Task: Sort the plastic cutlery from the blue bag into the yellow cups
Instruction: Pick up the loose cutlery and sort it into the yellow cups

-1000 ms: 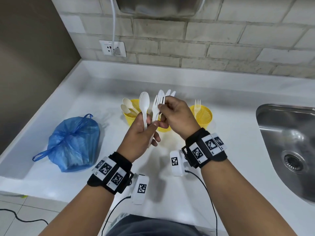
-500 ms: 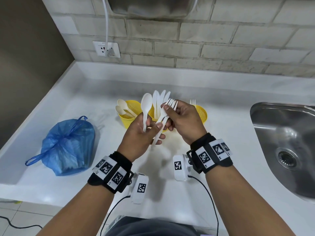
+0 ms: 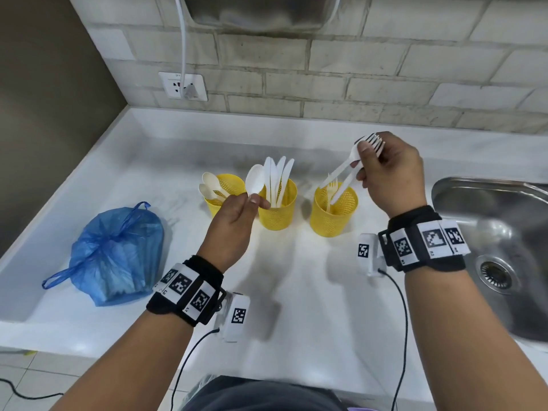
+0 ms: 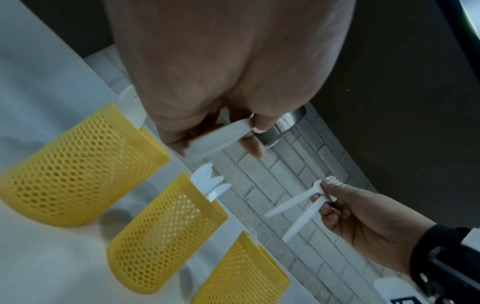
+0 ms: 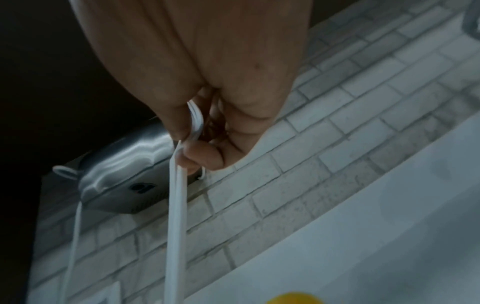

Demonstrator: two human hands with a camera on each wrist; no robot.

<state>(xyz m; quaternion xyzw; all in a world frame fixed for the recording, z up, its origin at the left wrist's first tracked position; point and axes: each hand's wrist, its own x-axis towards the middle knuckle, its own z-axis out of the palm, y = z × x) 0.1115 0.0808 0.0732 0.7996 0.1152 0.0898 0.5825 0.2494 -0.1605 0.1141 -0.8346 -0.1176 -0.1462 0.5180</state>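
Three yellow mesh cups stand in a row on the white counter: the left cup point(image 3: 229, 185) holds spoons, the middle cup point(image 3: 278, 213) holds knives, the right cup point(image 3: 333, 216) holds a fork. My left hand point(image 3: 237, 212) pinches a white spoon point(image 3: 255, 179) just above and between the left and middle cups; its handle point(image 4: 218, 137) shows in the left wrist view. My right hand point(image 3: 388, 173) grips two white forks point(image 3: 344, 176) near their tines, handles pointing down over the right cup. The forks point(image 5: 178, 216) hang from the fingers in the right wrist view. The tied blue bag point(image 3: 115, 253) sits at the left.
A steel sink point(image 3: 498, 250) lies at the right of the counter. A wall socket point(image 3: 184, 86) with a white cable sits on the brick wall behind. A brown wall bounds the left side. Wrist camera cables trail off the counter's front edge.
The hands, joined before over the cups, have parted. The right hand carried the forks right, over the right cup. The left hand kept the spoon and dropped towards the left cups.
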